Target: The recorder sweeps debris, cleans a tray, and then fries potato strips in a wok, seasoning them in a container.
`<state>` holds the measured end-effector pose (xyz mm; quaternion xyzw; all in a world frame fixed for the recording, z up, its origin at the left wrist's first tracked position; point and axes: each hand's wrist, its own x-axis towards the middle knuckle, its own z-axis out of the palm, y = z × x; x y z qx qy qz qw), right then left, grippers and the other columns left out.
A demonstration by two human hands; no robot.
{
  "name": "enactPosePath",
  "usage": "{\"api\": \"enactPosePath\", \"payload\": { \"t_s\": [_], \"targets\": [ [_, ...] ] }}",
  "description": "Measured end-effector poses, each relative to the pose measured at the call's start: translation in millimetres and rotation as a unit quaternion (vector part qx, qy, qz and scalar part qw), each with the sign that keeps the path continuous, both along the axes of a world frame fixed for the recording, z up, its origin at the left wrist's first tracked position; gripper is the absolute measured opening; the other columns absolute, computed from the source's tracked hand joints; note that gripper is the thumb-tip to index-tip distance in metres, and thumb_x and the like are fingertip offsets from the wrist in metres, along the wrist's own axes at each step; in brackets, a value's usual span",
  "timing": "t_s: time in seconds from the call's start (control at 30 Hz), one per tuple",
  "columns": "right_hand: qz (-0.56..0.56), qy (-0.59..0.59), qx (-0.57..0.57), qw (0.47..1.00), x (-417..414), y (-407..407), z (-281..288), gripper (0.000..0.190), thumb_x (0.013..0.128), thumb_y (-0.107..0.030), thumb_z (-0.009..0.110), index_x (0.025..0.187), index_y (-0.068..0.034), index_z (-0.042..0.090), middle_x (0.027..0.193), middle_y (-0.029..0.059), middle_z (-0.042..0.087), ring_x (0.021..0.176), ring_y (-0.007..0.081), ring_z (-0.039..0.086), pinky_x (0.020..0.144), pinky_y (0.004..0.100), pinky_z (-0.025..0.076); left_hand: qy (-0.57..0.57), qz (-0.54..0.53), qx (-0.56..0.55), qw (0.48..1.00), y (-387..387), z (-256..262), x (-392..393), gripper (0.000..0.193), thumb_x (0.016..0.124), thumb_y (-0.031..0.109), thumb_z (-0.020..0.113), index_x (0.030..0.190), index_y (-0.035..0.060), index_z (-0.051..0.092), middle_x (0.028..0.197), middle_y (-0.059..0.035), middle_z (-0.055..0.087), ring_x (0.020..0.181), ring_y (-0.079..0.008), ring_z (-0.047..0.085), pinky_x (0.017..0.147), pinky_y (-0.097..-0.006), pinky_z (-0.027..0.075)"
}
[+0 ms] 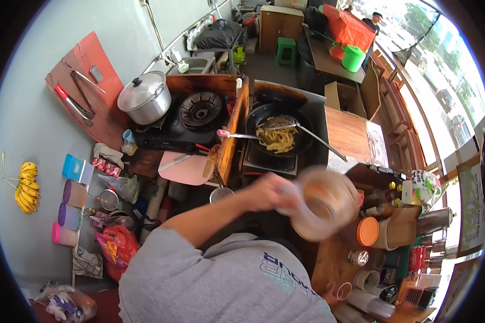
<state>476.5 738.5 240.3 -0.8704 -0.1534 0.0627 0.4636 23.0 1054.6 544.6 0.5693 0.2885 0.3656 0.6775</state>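
Observation:
My left hand (273,194), blurred by motion, grips the handle of a clear plastic pitcher (327,206) with some brownish content. My right hand (330,294), mostly hidden beyond my shirt, is at a clear plastic cup (344,291) and seems to hold it. In front of me a black wok (305,117) sits on a stove, with yellowish strips of food (281,139) in oil. Metal tongs (242,135) with a pink tip and a long-handled metal utensil (323,143) rest across the wok.
A wooden partition (236,133) separates the wok from a second burner (200,110) and a lidded pot (144,99). A pink cutting board (184,167) bears a knife. Below it hangs a strainer (221,195). Jars, an orange lid (367,231) and stacked cups (372,303) crowd the right counter.

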Motion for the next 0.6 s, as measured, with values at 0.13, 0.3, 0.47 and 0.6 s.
{"api": "enactPosePath", "payload": {
  "t_s": [0.13,0.3,0.47,0.6],
  "targets": [
    [-0.025,-0.015,-0.007,1.000,-19.4,12.7,9.6,0.064,0.076,-0.025,0.084,0.122,0.007,0.053,0.122,0.0203,0.060,0.104,0.0299,0.061,0.093,0.0402,0.050,-0.081,0.371,0.037,0.924,33.0,67.8,-187.4,0.032,0.096,0.030,0.056,0.082,0.0040,0.068,0.075,-0.0032,0.065,0.064,-0.0105,0.056,0.060,-0.0240,0.045],
    [-0.006,-0.031,-0.042,0.999,-48.4,45.1,11.9,0.067,0.075,-0.032,0.083,0.121,0.008,0.054,0.121,0.0215,0.061,0.106,0.0315,0.060,0.094,0.0405,0.048,0.408,0.592,0.234,0.654,65.5,112.3,-396.7,0.042,0.097,0.034,0.054,0.077,-0.0010,0.065,0.065,-0.0053,0.059,0.060,-0.0147,0.056,0.056,-0.0298,0.041],
    [-0.016,-0.056,-0.096,0.994,-65.2,42.0,16.5,0.071,0.075,-0.040,0.082,0.121,0.008,0.056,0.120,0.0227,0.062,0.109,0.0331,0.059,0.096,0.0407,0.047,0.766,0.465,0.296,0.331,164.8,82.7,-529.3,0.037,0.094,0.034,0.055,0.082,0.0026,0.072,0.086,-0.0153,0.071,0.083,-0.0325,0.066,0.079,-0.0454,0.045],
    [-0.062,-0.102,-0.142,0.983,-96.7,20.6,22.5,0.071,0.075,-0.039,0.083,0.121,0.007,0.056,0.119,0.0202,0.062,0.106,0.0316,0.060,0.095,0.0407,0.047,0.882,0.279,0.306,0.224,244.7,26.5,-590.0,0.028,0.090,0.024,0.052,0.087,0.0085,0.075,0.094,-0.0116,0.072,0.098,-0.0282,0.065,0.096,-0.0497,0.038]
  ]
}}
